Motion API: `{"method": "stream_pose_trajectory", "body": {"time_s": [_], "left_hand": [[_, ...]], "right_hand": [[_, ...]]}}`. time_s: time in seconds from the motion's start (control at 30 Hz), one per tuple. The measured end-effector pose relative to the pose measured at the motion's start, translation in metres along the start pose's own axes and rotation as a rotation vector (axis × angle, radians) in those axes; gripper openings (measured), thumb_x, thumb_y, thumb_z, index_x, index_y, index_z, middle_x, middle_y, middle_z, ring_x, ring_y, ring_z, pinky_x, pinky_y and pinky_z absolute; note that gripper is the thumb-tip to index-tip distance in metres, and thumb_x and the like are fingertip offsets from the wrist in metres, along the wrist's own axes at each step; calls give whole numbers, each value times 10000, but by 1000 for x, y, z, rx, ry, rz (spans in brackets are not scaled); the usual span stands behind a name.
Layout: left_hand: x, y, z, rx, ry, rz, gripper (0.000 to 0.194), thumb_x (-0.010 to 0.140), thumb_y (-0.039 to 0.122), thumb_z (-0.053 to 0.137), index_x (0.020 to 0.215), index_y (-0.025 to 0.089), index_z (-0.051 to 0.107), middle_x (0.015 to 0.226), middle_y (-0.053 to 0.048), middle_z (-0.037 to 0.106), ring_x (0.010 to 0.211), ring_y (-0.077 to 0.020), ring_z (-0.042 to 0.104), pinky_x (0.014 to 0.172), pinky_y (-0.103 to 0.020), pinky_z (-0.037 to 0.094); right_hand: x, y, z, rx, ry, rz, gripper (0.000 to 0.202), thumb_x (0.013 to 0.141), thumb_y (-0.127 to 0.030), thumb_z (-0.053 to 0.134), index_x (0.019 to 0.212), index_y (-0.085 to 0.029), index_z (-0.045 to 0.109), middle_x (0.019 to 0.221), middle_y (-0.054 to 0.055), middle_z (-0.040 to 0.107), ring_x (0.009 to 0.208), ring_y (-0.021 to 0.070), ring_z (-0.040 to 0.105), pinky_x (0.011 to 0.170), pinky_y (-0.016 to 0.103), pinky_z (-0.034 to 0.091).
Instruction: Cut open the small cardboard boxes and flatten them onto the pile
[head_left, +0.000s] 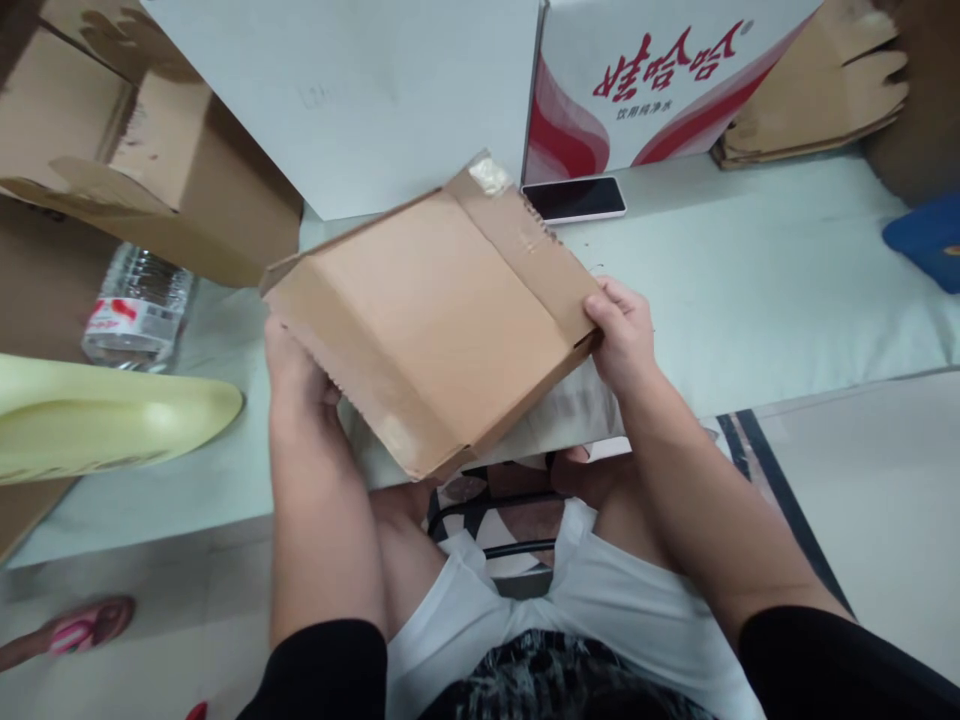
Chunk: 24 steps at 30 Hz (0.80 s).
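Note:
A brown cardboard piece (450, 310) with folded edge flaps is held tilted over the near edge of the pale green table. My left hand (294, 365) grips its left side, with the fingers partly hidden beneath it. At the right corner, my right hand (624, 325) pinches the flap, thumb on top. Shiny tape covers the far corner, and the left flap's edge looks torn. Just beyond the cardboard lies a phone (576, 198), its dark screen facing up.
White boxes, one with red print (645, 90), stand behind. On the left are an open brown carton (225, 190), a water bottle (140, 310) and a yellow-green object (112, 415). Stacked cardboard (810, 95) and a blue object (930, 240) are at right.

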<state>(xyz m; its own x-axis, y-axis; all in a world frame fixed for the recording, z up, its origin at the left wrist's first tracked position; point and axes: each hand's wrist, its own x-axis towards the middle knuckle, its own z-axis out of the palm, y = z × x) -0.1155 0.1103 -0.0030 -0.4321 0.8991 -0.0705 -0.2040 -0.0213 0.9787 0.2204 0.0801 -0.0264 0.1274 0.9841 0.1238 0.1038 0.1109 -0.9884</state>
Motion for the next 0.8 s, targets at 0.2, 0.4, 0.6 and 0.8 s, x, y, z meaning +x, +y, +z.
{"method": "stream_pose_trajectory", "body": {"time_s": [0.2, 0.4, 0.6, 0.8], "left_hand": [[-17, 7, -5, -179, 28, -29, 235, 809, 436, 706, 864, 210, 675, 689, -58, 718, 934, -258, 754, 884, -342, 638], [-24, 17, 8, -237, 53, -241, 295, 957, 292, 470, 939, 172, 740, 718, -105, 771, 995, -282, 789, 898, -391, 672], [-33, 18, 12, -230, -154, -315, 445, 953, 570, 555, 934, 160, 729, 754, -110, 782, 957, -319, 804, 831, -414, 692], [-25, 10, 8, -242, -88, -238, 236, 728, 134, 727, 959, 171, 688, 821, -74, 802, 942, -289, 802, 964, -422, 670]], "right_hand": [[4, -1, -5, 49, -58, -79, 526, 781, -752, 649, 670, -239, 680, 730, 35, 658, 756, 214, 653, 759, 402, 564], [5, -4, -10, 57, -344, 66, 480, 792, -689, 700, 820, -213, 756, 1159, 71, 762, 1081, 274, 710, 997, 473, 575], [-3, -7, 0, 132, -351, 210, 601, 742, -488, 835, 1244, -249, 607, 886, -7, 731, 751, 163, 691, 688, 311, 582], [6, -7, -8, 273, -207, 329, 658, 742, -610, 783, 1257, -251, 585, 741, -44, 672, 589, 138, 621, 553, 277, 524]]}}
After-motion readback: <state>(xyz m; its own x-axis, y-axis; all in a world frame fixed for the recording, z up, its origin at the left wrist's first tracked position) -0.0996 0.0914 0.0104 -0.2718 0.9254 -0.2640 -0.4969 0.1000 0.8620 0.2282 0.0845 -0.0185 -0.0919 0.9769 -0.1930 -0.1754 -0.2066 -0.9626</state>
